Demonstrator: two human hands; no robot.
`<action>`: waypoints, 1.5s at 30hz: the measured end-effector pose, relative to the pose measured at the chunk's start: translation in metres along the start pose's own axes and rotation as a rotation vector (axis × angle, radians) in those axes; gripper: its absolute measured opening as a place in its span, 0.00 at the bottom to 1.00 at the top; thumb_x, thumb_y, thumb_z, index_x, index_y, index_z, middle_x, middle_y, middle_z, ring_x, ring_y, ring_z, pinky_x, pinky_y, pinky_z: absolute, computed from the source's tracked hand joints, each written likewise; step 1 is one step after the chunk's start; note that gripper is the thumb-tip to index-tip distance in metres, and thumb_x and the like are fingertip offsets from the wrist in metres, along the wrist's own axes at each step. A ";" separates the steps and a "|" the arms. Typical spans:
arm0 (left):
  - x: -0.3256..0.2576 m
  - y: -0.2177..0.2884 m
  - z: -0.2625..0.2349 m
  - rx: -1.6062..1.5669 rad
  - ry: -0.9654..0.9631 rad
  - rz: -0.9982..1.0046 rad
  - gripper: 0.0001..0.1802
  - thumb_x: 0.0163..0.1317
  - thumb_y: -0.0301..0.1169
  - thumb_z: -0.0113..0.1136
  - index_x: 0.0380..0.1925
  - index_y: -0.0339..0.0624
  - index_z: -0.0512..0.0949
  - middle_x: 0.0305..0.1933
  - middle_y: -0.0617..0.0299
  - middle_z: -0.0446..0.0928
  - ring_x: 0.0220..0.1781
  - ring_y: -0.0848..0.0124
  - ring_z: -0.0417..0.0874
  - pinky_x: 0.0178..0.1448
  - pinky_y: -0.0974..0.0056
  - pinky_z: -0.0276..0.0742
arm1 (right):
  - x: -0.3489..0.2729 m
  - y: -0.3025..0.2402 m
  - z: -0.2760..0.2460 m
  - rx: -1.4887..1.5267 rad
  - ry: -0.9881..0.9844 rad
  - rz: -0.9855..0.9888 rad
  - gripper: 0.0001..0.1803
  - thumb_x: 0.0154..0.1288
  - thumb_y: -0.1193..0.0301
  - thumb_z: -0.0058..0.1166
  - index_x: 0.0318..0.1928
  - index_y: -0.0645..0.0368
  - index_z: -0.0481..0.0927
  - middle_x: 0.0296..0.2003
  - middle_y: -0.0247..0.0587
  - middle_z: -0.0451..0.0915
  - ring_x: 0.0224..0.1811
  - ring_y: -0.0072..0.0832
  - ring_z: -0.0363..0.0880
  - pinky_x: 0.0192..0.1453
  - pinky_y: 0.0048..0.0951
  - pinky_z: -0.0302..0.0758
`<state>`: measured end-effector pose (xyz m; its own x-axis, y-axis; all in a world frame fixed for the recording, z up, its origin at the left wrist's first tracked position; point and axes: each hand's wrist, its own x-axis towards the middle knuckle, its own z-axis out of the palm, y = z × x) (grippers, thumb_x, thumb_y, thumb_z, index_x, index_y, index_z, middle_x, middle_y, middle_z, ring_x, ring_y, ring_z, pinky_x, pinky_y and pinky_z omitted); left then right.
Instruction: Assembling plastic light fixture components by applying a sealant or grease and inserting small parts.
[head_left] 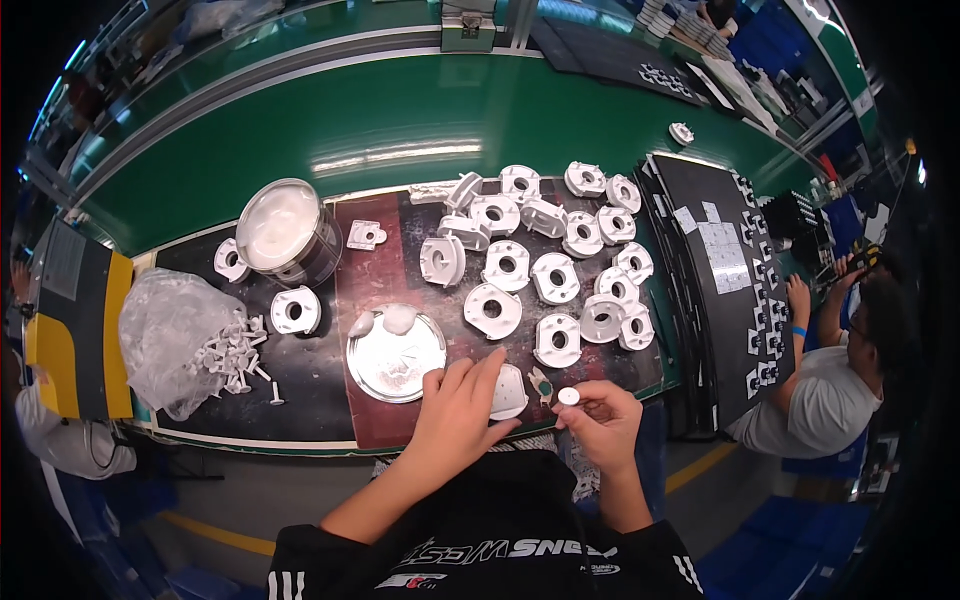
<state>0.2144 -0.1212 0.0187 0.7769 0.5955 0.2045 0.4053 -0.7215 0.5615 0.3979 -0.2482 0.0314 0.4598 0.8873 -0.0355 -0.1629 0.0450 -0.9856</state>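
My left hand (455, 415) lies at the table's near edge, fingers stretched and thumb apart. Between its thumb and index finger shows a flat white plastic part (511, 393), partly covered; I cannot make out a grip on it. My right hand (608, 425) is closed, pinching a small white disc-shaped piece (568, 396) between thumb and fingers; any stem behind it is hidden. A small brown and green item (542, 387) sits between the hands. Beyond them are several white round housings (492, 310) with central holes, some upright, some tilted.
A round metal lid (396, 365) bears white wads beside my left hand. Farther left stand an open can (325, 245) and a clear bag (165, 340) spilling white pins (228, 355). Stacked black boards (715, 300) border the right, where another person (835, 380) works.
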 end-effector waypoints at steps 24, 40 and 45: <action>-0.084 -0.035 0.023 -0.257 0.397 -0.018 0.39 0.47 0.39 0.83 0.57 0.38 0.75 0.66 0.54 0.77 0.56 0.53 0.79 0.61 0.55 0.77 | 0.154 0.015 0.115 -1.116 -0.653 -0.899 0.08 0.56 0.72 0.69 0.37 0.54 0.85 0.35 0.31 0.80 0.40 0.34 0.77 0.45 0.37 0.68; -0.083 -0.038 0.027 -0.277 0.413 -0.008 0.37 0.49 0.41 0.82 0.56 0.39 0.75 0.65 0.51 0.76 0.57 0.51 0.79 0.61 0.53 0.77 | 0.159 0.022 0.127 -1.292 -0.654 -0.971 0.03 0.57 0.69 0.63 0.33 0.50 0.84 0.33 0.29 0.77 0.42 0.29 0.75 0.47 0.34 0.66; -0.086 -0.039 0.032 -0.262 0.430 -0.013 0.37 0.49 0.40 0.82 0.57 0.41 0.75 0.62 0.50 0.75 0.57 0.51 0.80 0.60 0.52 0.78 | 0.158 0.024 0.127 -1.268 -0.640 -0.952 0.02 0.57 0.68 0.63 0.32 0.50 0.84 0.33 0.29 0.76 0.42 0.30 0.75 0.47 0.34 0.65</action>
<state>0.1469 -0.1556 -0.0465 0.4809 0.7356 0.4771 0.2360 -0.6327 0.7376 0.3562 -0.0487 0.0234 -0.4715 0.8080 0.3534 0.8295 0.5424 -0.1334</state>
